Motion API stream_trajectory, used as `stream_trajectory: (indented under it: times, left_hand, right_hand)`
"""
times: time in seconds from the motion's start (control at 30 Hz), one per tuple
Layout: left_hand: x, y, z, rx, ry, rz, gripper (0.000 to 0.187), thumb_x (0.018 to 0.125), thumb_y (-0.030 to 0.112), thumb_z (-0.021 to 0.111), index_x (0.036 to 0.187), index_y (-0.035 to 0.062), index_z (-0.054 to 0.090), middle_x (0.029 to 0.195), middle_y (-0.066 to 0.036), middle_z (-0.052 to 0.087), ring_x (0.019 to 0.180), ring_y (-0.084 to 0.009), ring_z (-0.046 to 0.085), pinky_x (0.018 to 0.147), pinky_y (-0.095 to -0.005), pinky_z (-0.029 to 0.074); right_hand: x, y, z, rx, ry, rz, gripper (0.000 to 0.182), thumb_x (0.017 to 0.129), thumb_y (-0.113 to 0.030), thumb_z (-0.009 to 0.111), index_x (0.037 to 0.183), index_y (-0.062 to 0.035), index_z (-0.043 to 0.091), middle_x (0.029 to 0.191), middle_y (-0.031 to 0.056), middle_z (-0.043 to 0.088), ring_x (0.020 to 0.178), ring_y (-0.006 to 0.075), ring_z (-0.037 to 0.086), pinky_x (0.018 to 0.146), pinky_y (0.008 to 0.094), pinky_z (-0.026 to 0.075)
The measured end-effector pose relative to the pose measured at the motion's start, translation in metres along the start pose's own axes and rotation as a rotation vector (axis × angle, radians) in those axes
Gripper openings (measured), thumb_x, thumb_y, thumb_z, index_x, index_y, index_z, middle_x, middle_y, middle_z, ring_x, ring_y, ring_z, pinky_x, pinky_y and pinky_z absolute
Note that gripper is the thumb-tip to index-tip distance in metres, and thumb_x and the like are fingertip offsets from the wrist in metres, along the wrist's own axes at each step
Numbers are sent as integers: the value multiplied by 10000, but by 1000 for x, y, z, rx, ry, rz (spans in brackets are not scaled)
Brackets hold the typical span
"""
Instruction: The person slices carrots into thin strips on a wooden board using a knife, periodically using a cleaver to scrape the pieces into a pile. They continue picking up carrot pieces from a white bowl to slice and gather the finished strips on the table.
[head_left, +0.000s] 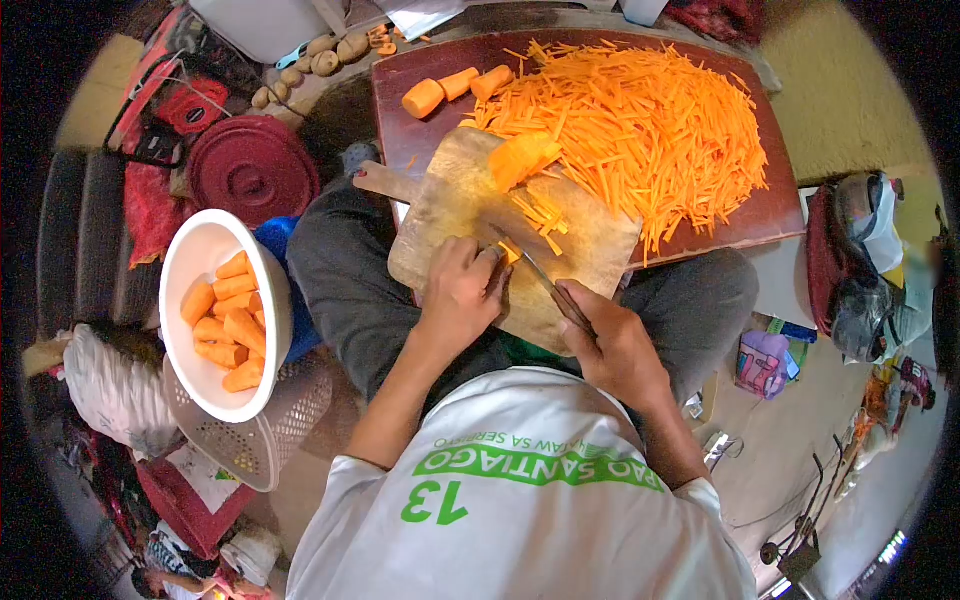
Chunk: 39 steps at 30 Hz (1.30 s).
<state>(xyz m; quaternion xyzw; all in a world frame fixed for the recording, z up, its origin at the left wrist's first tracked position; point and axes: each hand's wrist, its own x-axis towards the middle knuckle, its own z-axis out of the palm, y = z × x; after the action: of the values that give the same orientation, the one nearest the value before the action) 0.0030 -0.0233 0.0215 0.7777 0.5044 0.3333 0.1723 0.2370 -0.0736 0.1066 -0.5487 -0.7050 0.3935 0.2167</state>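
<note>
My right hand (612, 345) is wrapped around the handle of a knife (540, 275), whose blade points up and left across the wooden cutting board (420, 235). Bent fingers of my left hand (463, 285) press a small carrot piece (510, 251) against the board, right beside the blade. Just beyond lie a few cut carrot strips (538, 212) and a stack of carrot slices (523, 160). Behind the board spreads a large heap of carrot sticks (640, 130). The board rests over my lap, its handle toward the left.
The dark red table (395, 75) bears several carrot chunks (424, 98) at its left corner. To my left, a white basin (170, 330) holds several peeled carrots (243, 328), above a perforated basket (255, 455). A red lid (250, 165) and potatoes (325, 62) are farther back.
</note>
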Motion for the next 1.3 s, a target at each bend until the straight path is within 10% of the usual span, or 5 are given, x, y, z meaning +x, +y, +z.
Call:
stream_trajectory:
  times: [0.37,1.3]
  left_hand:
    - [-3,0,-2,72,-108,79,554,647,40,823,1191,13,721,1124,-165,595,1045,-409,558,913,-520,499]
    - [-11,-11,1,2,-58,109,550,655,-18,791,1199,-30,713,1067,-177,586,1030,-405,559,901,-509,493]
  right_hand:
    - [-9,-5,-8,-102,-49,-8,465,984,-93,737,1426,-15,617,1146,242,749,1046,436,752,860,464,607]
    - [14,-14,4,-192,-94,-8,469,984,-79,684,1431,-50,546,1135,294,707,1032,508,703,809,550,589]
